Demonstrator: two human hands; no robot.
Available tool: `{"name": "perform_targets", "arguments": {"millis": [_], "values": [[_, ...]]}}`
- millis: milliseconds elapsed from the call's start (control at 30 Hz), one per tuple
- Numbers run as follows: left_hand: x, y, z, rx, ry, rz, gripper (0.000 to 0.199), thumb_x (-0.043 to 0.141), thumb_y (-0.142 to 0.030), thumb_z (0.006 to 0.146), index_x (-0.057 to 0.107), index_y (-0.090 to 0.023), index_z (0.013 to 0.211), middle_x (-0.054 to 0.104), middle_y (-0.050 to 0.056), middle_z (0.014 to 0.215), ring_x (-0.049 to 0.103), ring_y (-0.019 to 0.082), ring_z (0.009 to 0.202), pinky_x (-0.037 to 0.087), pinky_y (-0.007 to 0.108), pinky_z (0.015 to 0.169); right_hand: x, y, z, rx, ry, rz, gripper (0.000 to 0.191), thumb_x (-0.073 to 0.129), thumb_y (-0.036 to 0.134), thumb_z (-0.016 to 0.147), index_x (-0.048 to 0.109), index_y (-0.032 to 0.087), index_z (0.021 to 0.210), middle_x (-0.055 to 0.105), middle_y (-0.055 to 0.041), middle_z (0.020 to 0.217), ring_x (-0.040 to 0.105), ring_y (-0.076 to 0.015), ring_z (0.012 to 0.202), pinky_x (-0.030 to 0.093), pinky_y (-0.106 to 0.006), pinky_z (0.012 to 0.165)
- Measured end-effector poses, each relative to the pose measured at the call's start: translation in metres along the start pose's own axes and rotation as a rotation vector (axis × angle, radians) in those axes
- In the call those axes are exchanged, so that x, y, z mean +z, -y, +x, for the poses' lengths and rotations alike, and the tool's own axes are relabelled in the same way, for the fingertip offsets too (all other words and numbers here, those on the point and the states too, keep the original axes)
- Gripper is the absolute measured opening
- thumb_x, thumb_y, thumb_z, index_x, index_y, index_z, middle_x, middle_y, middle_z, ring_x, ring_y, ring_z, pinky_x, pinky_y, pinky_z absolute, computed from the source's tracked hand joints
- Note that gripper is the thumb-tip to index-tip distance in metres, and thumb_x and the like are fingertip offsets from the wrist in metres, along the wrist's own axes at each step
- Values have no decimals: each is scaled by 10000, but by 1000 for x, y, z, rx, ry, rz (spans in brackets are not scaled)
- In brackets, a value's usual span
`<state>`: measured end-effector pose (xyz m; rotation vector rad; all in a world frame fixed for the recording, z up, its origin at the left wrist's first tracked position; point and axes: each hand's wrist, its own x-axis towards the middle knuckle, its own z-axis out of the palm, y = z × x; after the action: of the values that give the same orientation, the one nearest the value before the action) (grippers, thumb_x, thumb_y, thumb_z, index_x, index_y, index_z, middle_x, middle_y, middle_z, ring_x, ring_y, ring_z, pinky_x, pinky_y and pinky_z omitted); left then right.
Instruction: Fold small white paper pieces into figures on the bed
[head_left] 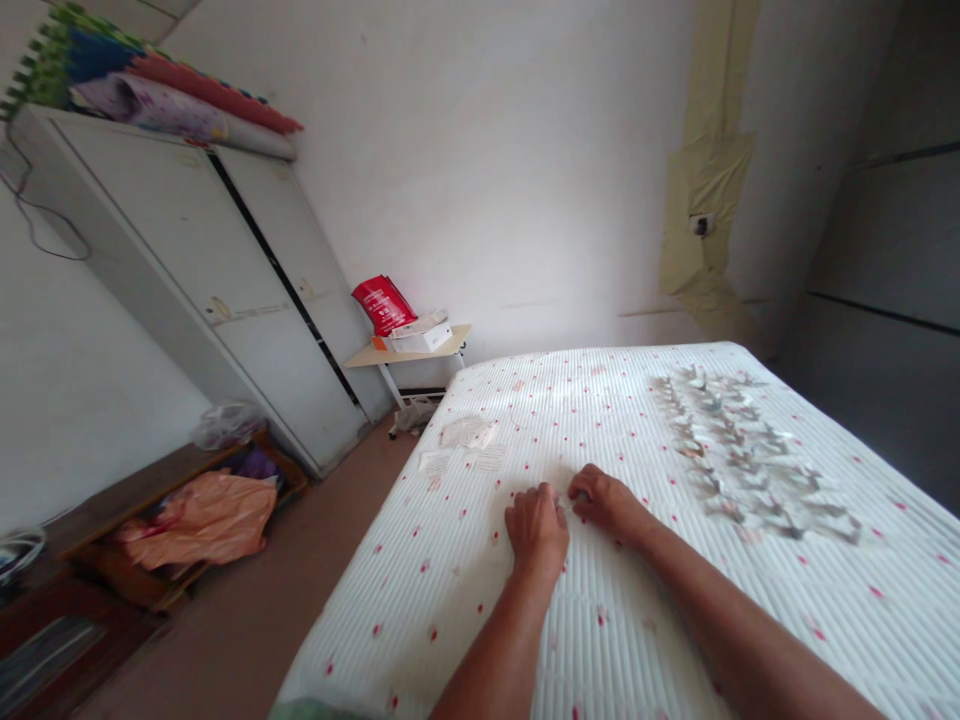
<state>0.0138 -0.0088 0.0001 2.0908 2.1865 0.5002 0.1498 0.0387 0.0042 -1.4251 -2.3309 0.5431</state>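
My left hand rests low over the middle of the bed, its fingers curled and pressed together. Close on its right is my right hand, also with bent fingers. Between the fingertips a small pale bit barely shows against the white cover; what it is, I cannot make out. To the right lie rows of small folded paper figures, blurred, that look like paper cranes. Left of my hands are thin printed paper sheets, lying flat on the bedcover.
A small table with a red bag and a white box stands beyond the bed's far left corner. A grey cabinet is at left, near an orange plastic bag on a low wooden bench. A wall socket is at back right.
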Motion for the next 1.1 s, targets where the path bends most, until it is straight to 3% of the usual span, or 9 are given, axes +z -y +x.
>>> {"name": "perform_targets", "arguments": {"millis": [567,1100], "values": [[0,6,-2,89,-27,-109,123,560,-150,762,611,-241,827,600,-2,894,503,165,920,327,281,761,1,-2,-10,-188,-77,13,170,476,69,729,605,178,747,568,-13,820,554,-110,742,374,-203,672],[0,7,0,91,-26,-159,104,570,-140,752,621,-226,778,633,-7,856,525,158,885,325,270,738,1,0,-11,-208,-84,-11,170,499,80,763,626,188,733,590,-12,808,562,-110,743,371,-209,672]]}}
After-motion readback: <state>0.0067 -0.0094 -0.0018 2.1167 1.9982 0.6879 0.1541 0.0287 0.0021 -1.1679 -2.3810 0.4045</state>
